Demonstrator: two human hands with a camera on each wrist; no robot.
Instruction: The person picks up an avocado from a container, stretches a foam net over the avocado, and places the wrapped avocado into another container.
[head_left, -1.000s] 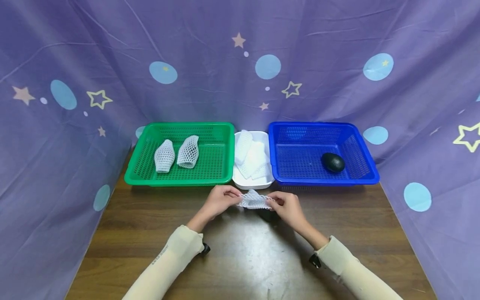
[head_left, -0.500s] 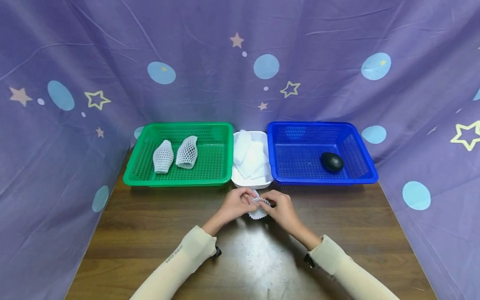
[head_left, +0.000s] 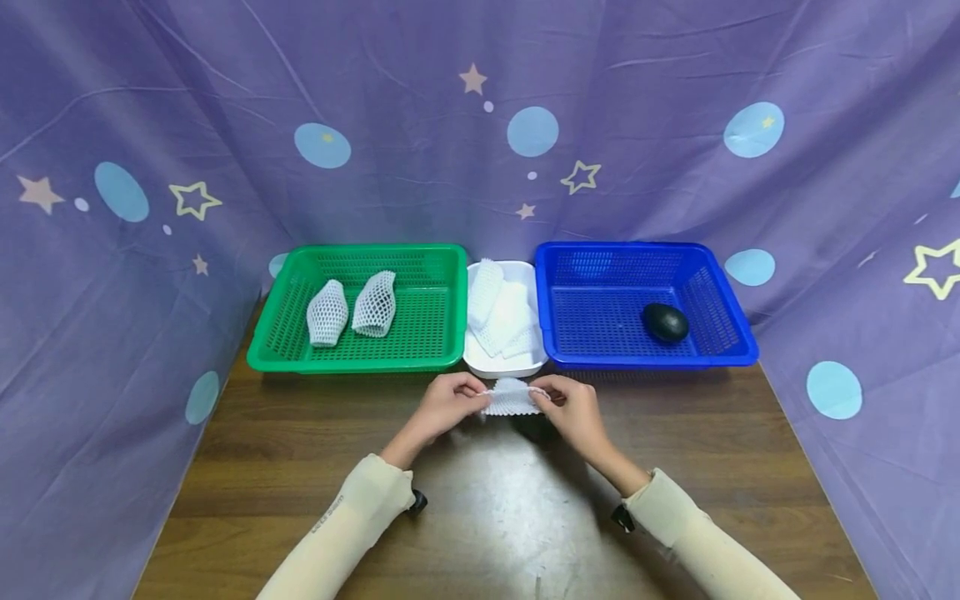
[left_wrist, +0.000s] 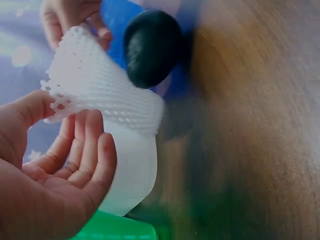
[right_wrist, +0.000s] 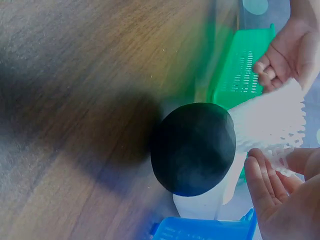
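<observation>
Fingers (left_wrist: 93,135) of both hands (head_left: 446,402) (head_left: 576,414) pinch-tight on netting (head_left: 512,398); nearby dark fruit (right_wrist: 194,150), wrist views only.

Left forearm (head_left: 337,525): slanted in from my lower left toward the middle, cream sleeve ending short of the wrist.
Left wrist (head_left: 402,448): bare, roughly in line with the forearm.
Left hand (head_left: 447,402): back uppermost, thumb pinching toward bent fingers.
Right forearm (head_left: 708,533): angled in from the lower right, sleeved alike.
Right wrist (head_left: 624,473): bare too.
Right hand (head_left: 573,406): faced the left one, near but apart, its thumb and fingers also pinching.
</observation>
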